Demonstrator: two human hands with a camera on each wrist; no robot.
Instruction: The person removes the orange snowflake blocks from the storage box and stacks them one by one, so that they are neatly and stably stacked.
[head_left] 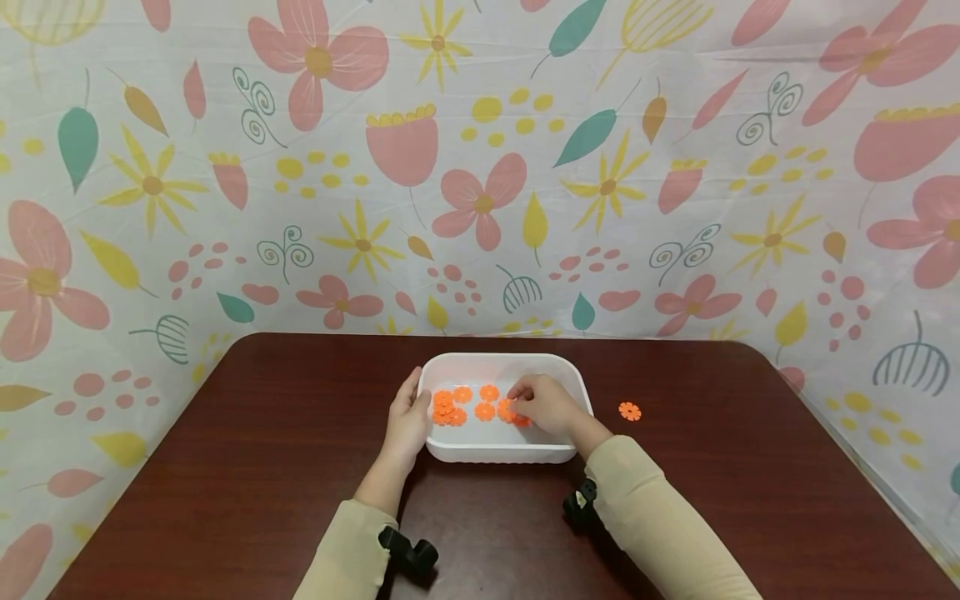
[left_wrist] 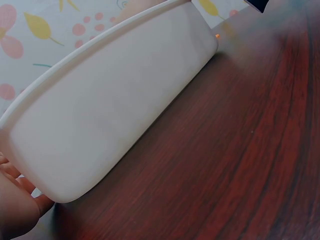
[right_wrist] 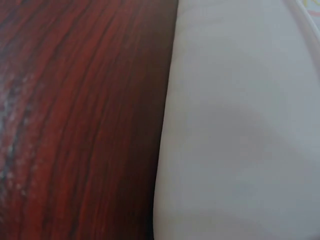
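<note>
In the head view, a white plastic basin (head_left: 498, 452) stands on the table. Several orange flower-shaped plastic discs (head_left: 485, 411) lie in it, some heaped near its left end. My left hand (head_left: 405, 429) holds the basin's left end. The left wrist view shows its fingers (left_wrist: 15, 175) against the outside of that end. Reaching over the right part of the basin, my right hand (head_left: 547, 406) has its curled fingertips at a cluster of discs and seems to pinch one; the hand partly covers this cluster. The right wrist view shows only the basin's outer wall (right_wrist: 240, 125) and the table.
One loose orange disc (head_left: 630, 411) lies on the dark wooden table (head_left: 495, 533), right of the basin. A flower-printed cloth (head_left: 480, 283) hangs behind the table's far edge. Black wrist cameras (head_left: 408, 552) are worn on both sleeves.
</note>
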